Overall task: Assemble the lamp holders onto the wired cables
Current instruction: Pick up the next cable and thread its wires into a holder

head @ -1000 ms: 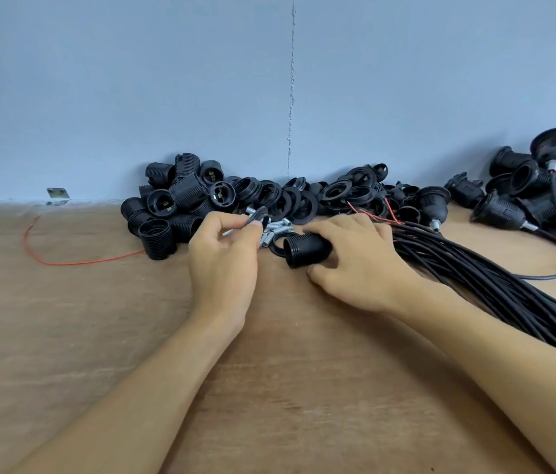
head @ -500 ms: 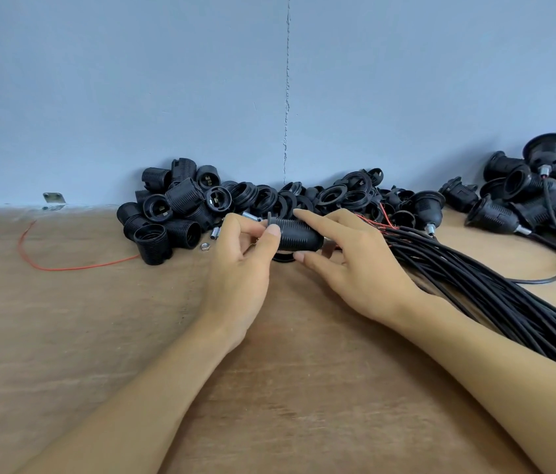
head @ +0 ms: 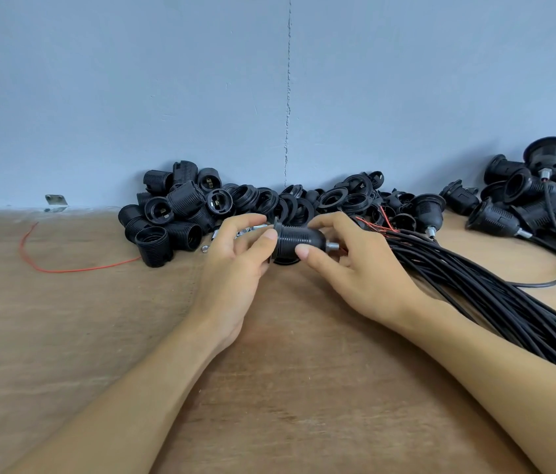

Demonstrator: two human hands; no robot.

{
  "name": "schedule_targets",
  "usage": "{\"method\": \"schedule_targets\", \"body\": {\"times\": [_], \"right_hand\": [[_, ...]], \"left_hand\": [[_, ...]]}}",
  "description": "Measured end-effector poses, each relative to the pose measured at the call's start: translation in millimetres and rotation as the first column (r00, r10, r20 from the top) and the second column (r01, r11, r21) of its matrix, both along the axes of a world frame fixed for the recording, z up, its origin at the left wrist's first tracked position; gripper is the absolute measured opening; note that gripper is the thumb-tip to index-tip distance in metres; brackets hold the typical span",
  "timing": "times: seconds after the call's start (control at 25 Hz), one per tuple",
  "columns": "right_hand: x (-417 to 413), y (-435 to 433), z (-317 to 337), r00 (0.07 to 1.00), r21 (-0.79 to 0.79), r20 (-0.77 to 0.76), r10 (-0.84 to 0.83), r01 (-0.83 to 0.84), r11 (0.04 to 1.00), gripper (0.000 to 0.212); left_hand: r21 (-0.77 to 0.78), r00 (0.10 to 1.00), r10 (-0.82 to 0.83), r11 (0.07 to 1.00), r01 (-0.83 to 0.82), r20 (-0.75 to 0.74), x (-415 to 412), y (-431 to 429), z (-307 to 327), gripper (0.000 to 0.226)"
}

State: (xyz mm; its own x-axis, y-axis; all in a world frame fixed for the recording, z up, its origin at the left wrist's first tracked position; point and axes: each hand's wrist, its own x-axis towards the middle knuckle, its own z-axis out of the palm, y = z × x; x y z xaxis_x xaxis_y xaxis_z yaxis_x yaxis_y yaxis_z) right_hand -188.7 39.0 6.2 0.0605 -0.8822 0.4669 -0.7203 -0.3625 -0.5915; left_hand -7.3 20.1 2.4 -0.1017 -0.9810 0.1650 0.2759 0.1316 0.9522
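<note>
A black threaded lamp holder [head: 299, 238] lies sideways just above the table, a ring on its left end and a short metal stem [head: 333, 247] sticking out on the right. My left hand [head: 235, 268] pinches the ring end between thumb and fingers. My right hand [head: 355, 268] grips the body from the right, thumb in front, fingers over the top. A thick bundle of black cables [head: 495, 302] with red wire ends runs from behind my right hand toward the lower right.
A heap of black threaded holder shells [head: 170, 217] and loose rings [head: 334, 200] lies against the blue wall. Holders with cables fitted [head: 526, 206] are piled far right. A loose red wire [head: 64, 265] lies left, small metal parts [head: 216, 234] sit behind my left hand.
Both hands lifted the holder slightly and brought it nearer to me. The ring now sits on its left end, and the metal stem shows on the right. One second ago my left hand held small metal parts.
</note>
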Motion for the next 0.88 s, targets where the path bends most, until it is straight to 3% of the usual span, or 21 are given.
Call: {"method": "schedule_targets", "body": {"times": [0.24,0.44,0.56,0.76,0.88], "right_hand": [[3,2,3,0.997,0.100,0.079,-0.009,0.001,0.995,0.042],[4,3,6,0.980,0.109,0.198,-0.034,0.013,0.994,0.040],[6,4,5,0.976,0.087,0.206,-0.075,0.057,0.995,0.036],[5,3,10,0.929,0.026,0.361,-0.077,0.073,0.997,0.033],[4,4,9,0.943,0.018,0.329,-0.055,0.052,0.998,0.031]], "left_hand": [[-0.055,0.996,-0.088,0.995,0.087,-0.019,0,3,3,0.042],[-0.175,0.997,-0.031,0.984,0.044,0.075,-2,6,3,0.052],[-0.198,0.994,0.023,0.980,-0.001,0.107,-3,6,1,0.046],[-0.140,0.984,0.059,0.990,-0.036,0.169,-4,7,0,0.011],[-0.163,0.940,0.163,0.980,-0.117,0.300,-5,7,-3,0.032]]}}
